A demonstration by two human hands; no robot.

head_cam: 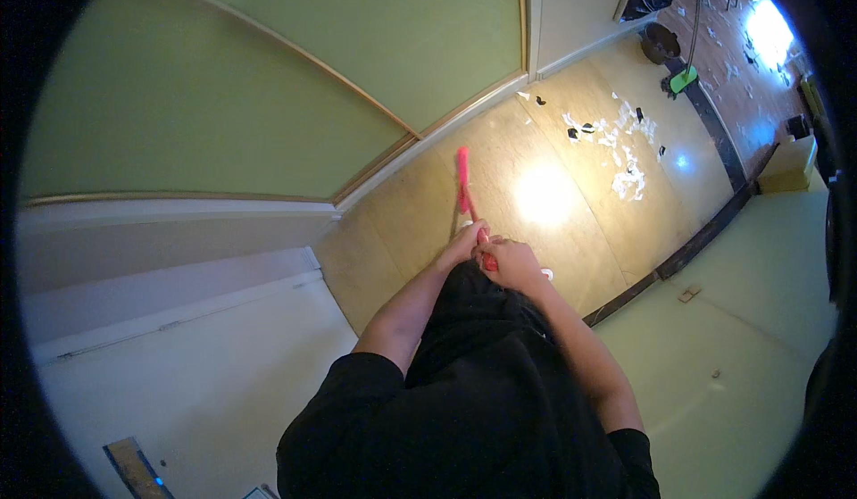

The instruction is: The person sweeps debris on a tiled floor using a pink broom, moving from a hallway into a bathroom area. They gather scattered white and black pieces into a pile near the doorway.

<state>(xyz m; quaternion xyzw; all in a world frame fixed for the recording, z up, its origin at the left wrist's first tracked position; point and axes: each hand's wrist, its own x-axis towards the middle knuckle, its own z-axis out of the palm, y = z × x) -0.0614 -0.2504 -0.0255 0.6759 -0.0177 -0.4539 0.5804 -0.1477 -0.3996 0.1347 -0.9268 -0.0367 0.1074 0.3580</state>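
Observation:
Both of my hands grip the red handle (pixel 491 263) of a long-handled broom in front of my waist. My left hand (pixel 463 242) is wrapped around the shaft a little farther from my body. Closer in, my right hand (pixel 510 261) holds it near its upper end. The broom's narrow pink head (pixel 462 176) is down at the tan floor (pixel 408 231), near the white baseboard. Scraps of white paper (pixel 628 177) with a few black pieces lie scattered on the floor ahead and to the right of the broom.
Green panelled wall (pixel 268 97) runs along the left. A dark threshold strip (pixel 720 131) borders a littered wooden floor (pixel 730 64). Near it stand a dark bucket (pixel 660 44) and a green-headed broom (pixel 683 80). A pale green door (pixel 730 311) is at right.

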